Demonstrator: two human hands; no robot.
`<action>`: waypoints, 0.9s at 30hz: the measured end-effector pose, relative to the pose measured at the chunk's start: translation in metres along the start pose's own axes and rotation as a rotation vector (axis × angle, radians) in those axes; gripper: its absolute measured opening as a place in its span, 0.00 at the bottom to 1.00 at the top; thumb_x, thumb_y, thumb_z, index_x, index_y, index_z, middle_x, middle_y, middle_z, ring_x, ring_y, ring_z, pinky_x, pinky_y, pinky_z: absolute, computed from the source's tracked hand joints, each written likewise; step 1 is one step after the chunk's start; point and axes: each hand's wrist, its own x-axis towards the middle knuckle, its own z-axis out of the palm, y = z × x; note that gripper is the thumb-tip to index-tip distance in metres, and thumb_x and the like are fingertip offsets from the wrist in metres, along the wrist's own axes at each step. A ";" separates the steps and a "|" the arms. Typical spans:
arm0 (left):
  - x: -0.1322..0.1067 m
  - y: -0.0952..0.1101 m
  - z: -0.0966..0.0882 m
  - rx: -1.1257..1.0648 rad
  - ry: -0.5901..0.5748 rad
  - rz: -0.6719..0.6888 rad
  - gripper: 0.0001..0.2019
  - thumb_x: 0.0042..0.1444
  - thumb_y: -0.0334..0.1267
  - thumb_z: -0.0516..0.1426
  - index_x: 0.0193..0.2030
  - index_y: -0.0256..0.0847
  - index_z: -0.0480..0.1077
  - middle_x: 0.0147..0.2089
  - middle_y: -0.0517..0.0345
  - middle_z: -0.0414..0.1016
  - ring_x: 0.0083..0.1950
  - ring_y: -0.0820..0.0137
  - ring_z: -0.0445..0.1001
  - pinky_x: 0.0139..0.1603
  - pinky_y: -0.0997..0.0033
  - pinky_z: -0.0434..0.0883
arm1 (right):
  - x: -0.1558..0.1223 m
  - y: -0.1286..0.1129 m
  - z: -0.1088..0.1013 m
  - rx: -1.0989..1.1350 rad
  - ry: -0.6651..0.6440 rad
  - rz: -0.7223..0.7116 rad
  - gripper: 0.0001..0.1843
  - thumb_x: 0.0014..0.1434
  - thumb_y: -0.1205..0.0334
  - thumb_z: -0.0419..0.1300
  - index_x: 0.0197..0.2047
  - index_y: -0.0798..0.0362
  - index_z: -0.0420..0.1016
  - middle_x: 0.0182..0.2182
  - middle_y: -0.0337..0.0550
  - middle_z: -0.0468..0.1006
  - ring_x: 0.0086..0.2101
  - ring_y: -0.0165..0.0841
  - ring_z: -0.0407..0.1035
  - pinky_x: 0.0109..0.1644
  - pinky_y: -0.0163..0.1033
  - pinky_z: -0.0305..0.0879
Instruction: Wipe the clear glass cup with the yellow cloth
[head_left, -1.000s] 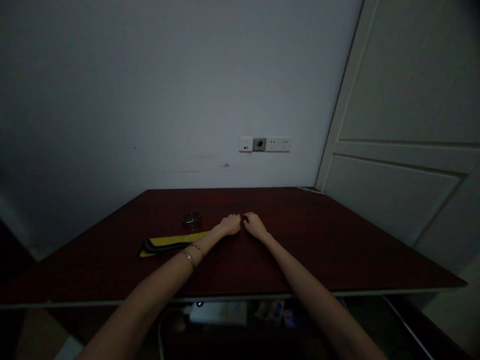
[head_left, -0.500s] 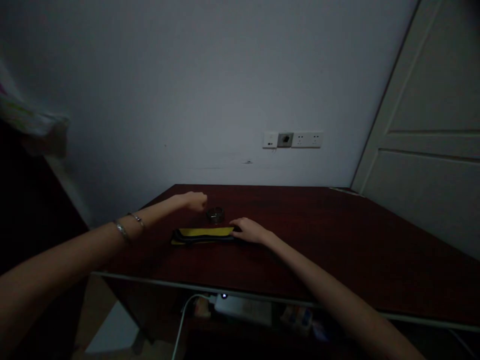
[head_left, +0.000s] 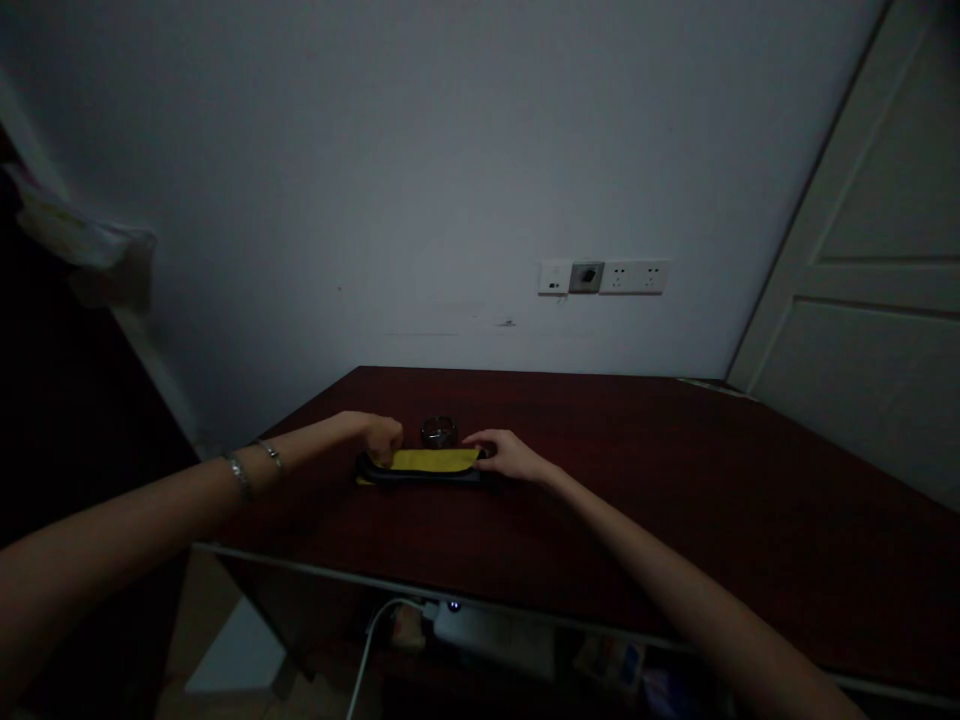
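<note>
A long folded yellow and black cloth (head_left: 424,465) lies on the dark red table (head_left: 675,500) near its far left corner. My left hand (head_left: 379,437), with two bracelets on the wrist, has its fingers curled down on the cloth's left end. My right hand (head_left: 506,455) grips the cloth's right end with bent fingers. A small round glass dish (head_left: 438,431) stands just behind the cloth, between my hands.
The table meets a white wall with a row of sockets (head_left: 604,277). A pale panelled door (head_left: 877,300) stands to the right. Under the table's front edge sit a white power strip (head_left: 487,630) and a cable. A crumpled pale cloth (head_left: 82,245) hangs at far left.
My hands were together in the middle of the table. The left swung out to the left, then came down on the cloth's left end; the right took its right end. The view turned left.
</note>
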 end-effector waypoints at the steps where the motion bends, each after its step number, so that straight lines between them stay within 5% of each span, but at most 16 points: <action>1: -0.001 0.001 -0.002 0.043 0.073 -0.010 0.07 0.36 0.36 0.57 0.23 0.36 0.72 0.25 0.55 0.72 0.24 0.71 0.66 0.27 0.74 0.65 | 0.001 0.001 -0.003 -0.001 0.008 0.006 0.22 0.46 0.66 0.60 0.48 0.56 0.70 0.38 0.43 0.75 0.34 0.29 0.68 0.38 0.34 0.63; 10: -0.001 0.016 -0.003 0.279 0.425 -0.032 0.12 0.45 0.38 0.54 0.37 0.39 0.71 0.41 0.47 0.72 0.41 0.64 0.71 0.38 0.71 0.66 | 0.015 0.015 -0.027 -0.375 0.040 0.038 0.17 0.45 0.70 0.57 0.41 0.55 0.74 0.38 0.46 0.71 0.39 0.33 0.64 0.44 0.35 0.60; 18: 0.006 0.022 0.013 0.242 0.500 -0.259 0.14 0.50 0.39 0.51 0.43 0.36 0.66 0.38 0.41 0.74 0.41 0.57 0.73 0.39 0.63 0.66 | 0.036 0.007 -0.007 -0.672 0.220 0.090 0.12 0.52 0.70 0.52 0.39 0.54 0.72 0.42 0.53 0.65 0.46 0.42 0.55 0.46 0.42 0.58; 22: 0.012 0.016 0.027 0.079 0.561 -0.254 0.21 0.51 0.37 0.49 0.53 0.34 0.57 0.42 0.41 0.73 0.43 0.57 0.73 0.37 0.65 0.67 | 0.050 0.012 0.008 -0.632 0.286 0.158 0.12 0.54 0.69 0.50 0.40 0.52 0.72 0.41 0.52 0.66 0.45 0.41 0.57 0.44 0.41 0.59; 27: 0.030 0.011 0.041 -0.273 0.585 -0.284 0.31 0.52 0.32 0.47 0.62 0.26 0.41 0.51 0.38 0.69 0.50 0.64 0.69 0.45 0.73 0.65 | 0.066 0.022 0.024 -0.308 0.345 0.255 0.17 0.53 0.71 0.50 0.44 0.52 0.71 0.42 0.48 0.68 0.43 0.35 0.63 0.48 0.37 0.58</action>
